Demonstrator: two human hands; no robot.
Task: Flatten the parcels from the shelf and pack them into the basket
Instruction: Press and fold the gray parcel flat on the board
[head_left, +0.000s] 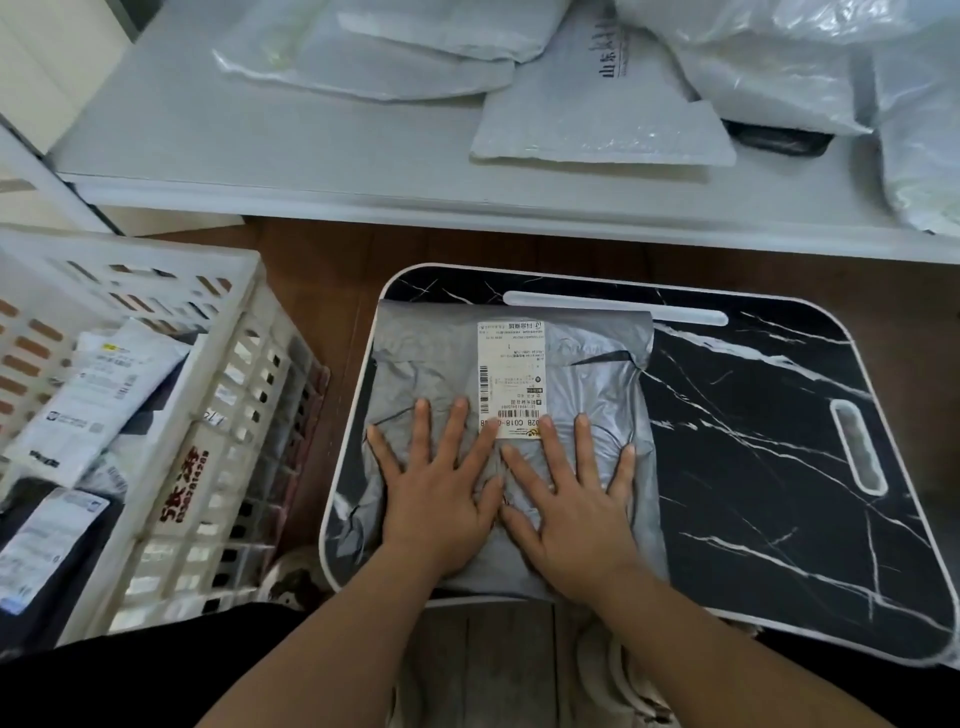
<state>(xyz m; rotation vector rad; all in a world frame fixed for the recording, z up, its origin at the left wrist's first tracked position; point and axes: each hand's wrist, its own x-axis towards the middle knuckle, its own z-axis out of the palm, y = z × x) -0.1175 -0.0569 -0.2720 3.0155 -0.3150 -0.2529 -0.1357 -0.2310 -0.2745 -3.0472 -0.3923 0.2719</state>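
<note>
We press both hands, left (436, 493) and right (571, 499), grip flat with fingers spread, on one grey parcel (415, 364) lying on the marbled worktop (779, 441). One white basket (223, 415) stands at left with several parcels inside; about five more lie on the shelf (234, 140).

Crinkled grey plastic parcel (441, 374), glossy black marble-look tray (753, 441), white slotted plastic basket (218, 426)

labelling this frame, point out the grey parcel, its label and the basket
grey parcel (415, 374): head view, crinkled upper left area
label (511, 364): head view, middle of the white sticker
basket (228, 395): head view, slotted right wall
</note>
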